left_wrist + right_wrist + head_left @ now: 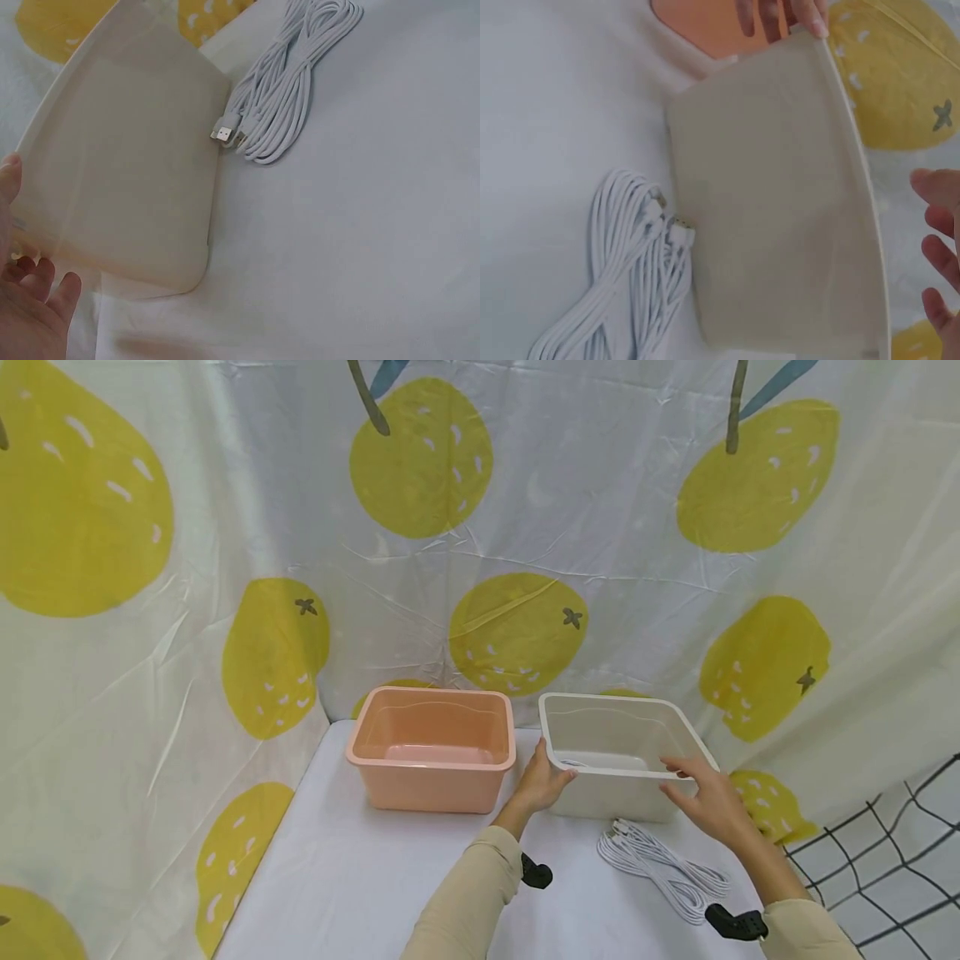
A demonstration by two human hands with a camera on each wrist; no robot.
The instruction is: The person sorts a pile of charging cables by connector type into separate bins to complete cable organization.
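Note:
A cream plastic storage bin (pixel 611 795) stands at the right, near the back of the table. My left hand (pixel 543 779) holds its front left corner, thumb on the rim and fingers bent along the side wall; the left wrist view shows that hand (pixel 34 315) at the edge. Over the bin's front right rim, my right hand (pixel 705 797) hovers with spread fingers and nothing in them. White cable (pixel 573 763) shows inside the bin, mostly hidden by the front wall. In front lies a coiled white USB cable (pixel 660 864), its metal plug (pixel 224 133) close to the bin.
A peach plastic bin (pixel 431 789) stands to the left of the cream one. Behind the white-covered table (pixel 322 877) hangs a curtain (pixel 600 485) printed with yellow fruit. A black wire grid (pixel 892 852) borders the right side.

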